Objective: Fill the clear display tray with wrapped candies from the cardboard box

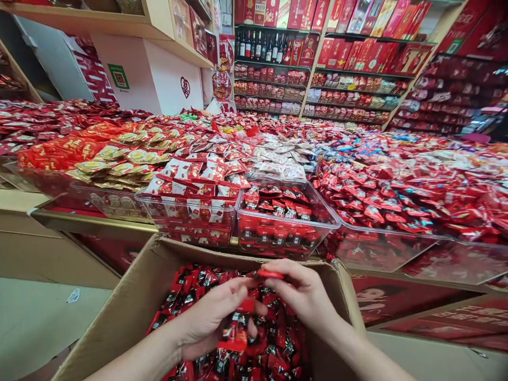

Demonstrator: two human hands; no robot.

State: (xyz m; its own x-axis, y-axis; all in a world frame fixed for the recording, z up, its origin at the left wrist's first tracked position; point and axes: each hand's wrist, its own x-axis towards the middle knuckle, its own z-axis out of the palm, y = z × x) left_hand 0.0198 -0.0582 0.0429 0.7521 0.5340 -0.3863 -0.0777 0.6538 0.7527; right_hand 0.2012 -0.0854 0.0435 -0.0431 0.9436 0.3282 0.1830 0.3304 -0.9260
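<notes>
My left hand (212, 312) is closed around a red-and-black wrapped candy (235, 334), palm turned partly up, above the open cardboard box (119, 304). Just to the right, my right hand (305, 293) pinches another red candy wrapper (271, 273) between thumb and fingers, close to the left fingertips. Loose red-and-black candies (194, 286) fill the box beneath both hands. Beyond the box's far edge stands a clear plastic bin (333, 225), partly filled with the same kind of wrapped candy (278, 203).
Left of that bin, another clear bin (190, 211) is heaped with red-and-white packets. Piles of red candies (381, 196) lie to the right, gold packets (146, 153) to the left. Shelves (313, 53) with bottles and red boxes rise behind. A white box (166, 74) stands at the back left.
</notes>
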